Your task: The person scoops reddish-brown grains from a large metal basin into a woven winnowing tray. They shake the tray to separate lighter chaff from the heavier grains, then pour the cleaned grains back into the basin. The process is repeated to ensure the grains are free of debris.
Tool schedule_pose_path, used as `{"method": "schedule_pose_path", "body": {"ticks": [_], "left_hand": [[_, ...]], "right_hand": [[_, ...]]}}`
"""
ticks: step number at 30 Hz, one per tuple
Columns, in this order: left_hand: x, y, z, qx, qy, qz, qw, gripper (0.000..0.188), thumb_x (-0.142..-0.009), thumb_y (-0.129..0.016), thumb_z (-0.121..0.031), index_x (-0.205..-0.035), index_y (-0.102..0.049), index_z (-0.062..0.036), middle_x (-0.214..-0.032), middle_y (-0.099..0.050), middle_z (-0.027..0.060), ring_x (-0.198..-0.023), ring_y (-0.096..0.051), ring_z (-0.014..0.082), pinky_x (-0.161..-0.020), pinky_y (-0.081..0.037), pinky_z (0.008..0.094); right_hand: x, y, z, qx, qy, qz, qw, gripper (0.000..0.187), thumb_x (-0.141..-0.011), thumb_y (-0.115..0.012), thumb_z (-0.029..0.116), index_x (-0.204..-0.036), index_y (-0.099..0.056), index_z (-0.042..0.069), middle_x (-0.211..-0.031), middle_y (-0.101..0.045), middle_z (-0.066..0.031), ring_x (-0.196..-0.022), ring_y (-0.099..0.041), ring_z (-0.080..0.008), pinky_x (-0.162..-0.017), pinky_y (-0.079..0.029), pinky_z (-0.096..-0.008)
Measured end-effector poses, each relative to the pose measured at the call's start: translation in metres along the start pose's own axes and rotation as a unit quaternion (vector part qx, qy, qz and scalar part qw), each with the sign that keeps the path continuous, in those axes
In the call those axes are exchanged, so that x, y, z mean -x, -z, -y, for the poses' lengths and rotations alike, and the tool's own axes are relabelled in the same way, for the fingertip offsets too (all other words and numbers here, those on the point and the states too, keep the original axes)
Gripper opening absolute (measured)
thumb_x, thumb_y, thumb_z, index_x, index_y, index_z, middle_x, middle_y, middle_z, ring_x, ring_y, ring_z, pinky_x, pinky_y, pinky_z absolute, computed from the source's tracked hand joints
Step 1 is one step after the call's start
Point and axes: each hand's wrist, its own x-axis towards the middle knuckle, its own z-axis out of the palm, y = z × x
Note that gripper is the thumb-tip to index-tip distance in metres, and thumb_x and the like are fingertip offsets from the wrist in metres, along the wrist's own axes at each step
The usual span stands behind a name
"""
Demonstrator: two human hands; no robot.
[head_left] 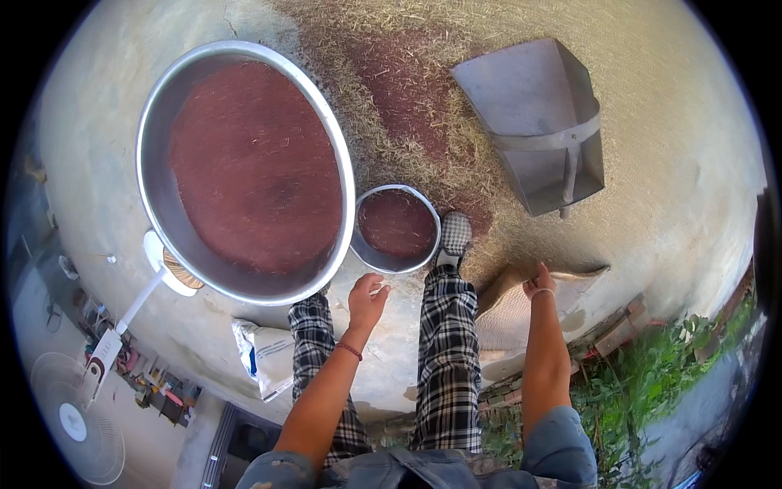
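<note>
My left hand point(368, 300) hangs just below the small metal bucket point(355, 241), its fingers loosely bent and apart, holding nothing. The bucket is part filled with dark red-brown grains point(397, 223). My right hand point(540, 282) is closed on the upper edge of a brown woven sack or mat point(509, 319), which bends up beside my right leg; part of the sack is hidden by my forearm. At the left stands a wide metal basin point(349, 175) holding a broad layer of the same red-brown grains.
A large metal scoop point(521, 90) with a handle lies at the far right, beside spread straw and grains point(407, 98). My checkered shoe point(454, 235) touches this pile's edge. A standing fan point(77, 420), a white bag point(269, 354) and green plants point(643, 391) are around me.
</note>
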Motion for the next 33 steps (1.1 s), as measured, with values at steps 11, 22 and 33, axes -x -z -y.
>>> {"method": "schedule_pose_path", "body": {"ticks": [11,22,33], "left_hand": [[0.005,-0.009,-0.043,0.023,0.021,0.069,0.997,0.022,-0.077,-0.065,-0.013,-0.095,-0.061,-0.0008,-0.092,-0.064,0.0128,-0.075,-0.065,0.0206,-0.067,-0.051,0.0301],[0.061,-0.118,-0.184,0.013,-0.148,0.296,0.944,0.042,-0.078,-0.066,-0.03,-0.104,-0.055,0.0016,-0.103,-0.058,0.0169,-0.096,-0.057,0.0309,-0.081,-0.046,0.0379],[0.107,-0.18,-0.209,-0.203,-0.171,0.376,0.888,0.05,-0.061,-0.067,-0.004,-0.107,-0.05,0.0077,-0.102,-0.058,0.0254,-0.09,-0.061,0.0351,-0.074,-0.049,0.0421]], "right_hand": [[0.014,0.018,-0.035,0.043,0.073,0.107,0.991,0.023,-0.075,-0.069,0.014,-0.092,-0.055,0.009,-0.078,-0.058,-0.0032,-0.059,-0.055,-0.0171,-0.05,-0.046,-0.0331],[0.208,0.119,-0.104,0.156,0.298,0.194,0.921,0.026,-0.08,-0.06,0.012,-0.103,-0.054,0.002,-0.079,-0.055,0.0022,-0.061,-0.047,-0.0061,-0.051,-0.035,-0.0206],[0.264,0.13,-0.121,0.227,0.472,0.166,0.835,0.048,-0.082,-0.061,0.021,-0.118,-0.044,-0.005,-0.111,-0.055,-0.013,-0.099,-0.054,-0.0194,-0.085,-0.044,-0.0329]]}}
